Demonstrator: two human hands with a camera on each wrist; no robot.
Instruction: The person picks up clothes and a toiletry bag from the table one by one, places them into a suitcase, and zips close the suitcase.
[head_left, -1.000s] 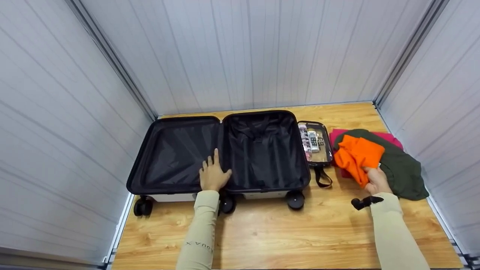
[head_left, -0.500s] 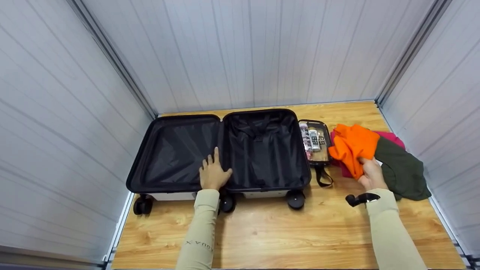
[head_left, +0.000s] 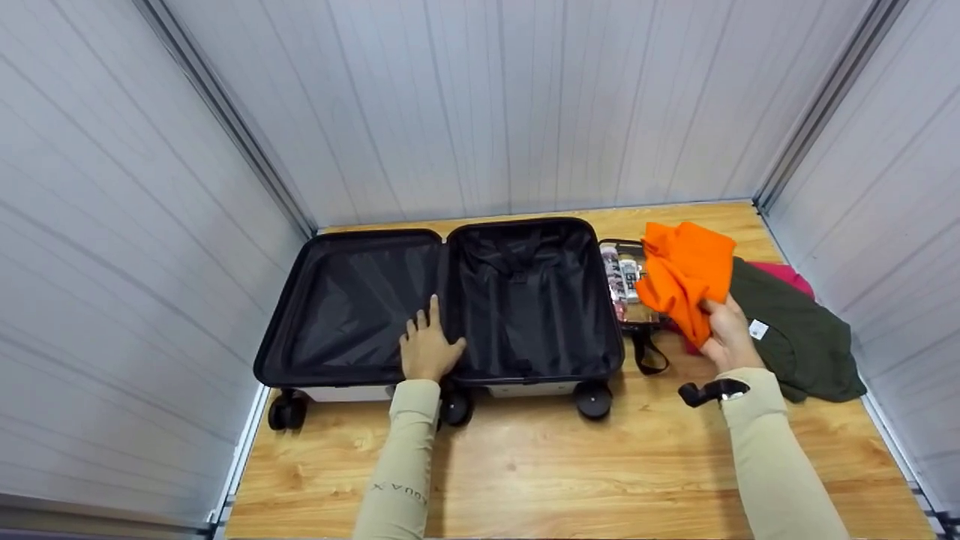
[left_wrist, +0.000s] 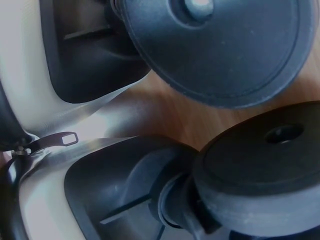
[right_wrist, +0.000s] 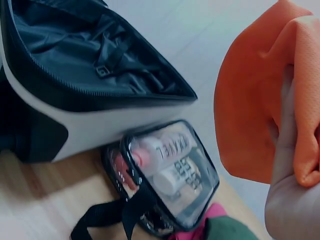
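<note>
"Bright orange soft cloth: where placed?"

"Held up to the right of the unfolded, black-lined, white-shelled hard suitcase. In the head view, the right part of the clear, black-edged plastic pouch is covered by it."

"Right hand?"

"Reached forward. Near part of the cloth is pinched between thumb and fingers; in the right wrist view, one finger is seen laid straight along a fold. Forearm, clothed in a pale beige sleeve, is slanted inward from the lower right."

"Left hand?"

"Back turned up, fingers spread and pointed away from the body, thumb held out to the right. Placed at the suitcase's near edge, beside the seam of the halves; how firmly it is pressed cannot be told. Round black wheels are shown by the left wrist view."

"Around the cloth?"

"Dark green garment, marked by a small white label, laid over magenta fabric on the yellow-brown wood-grain floor. Bottles are seen through the pouch's clear panel."
</note>
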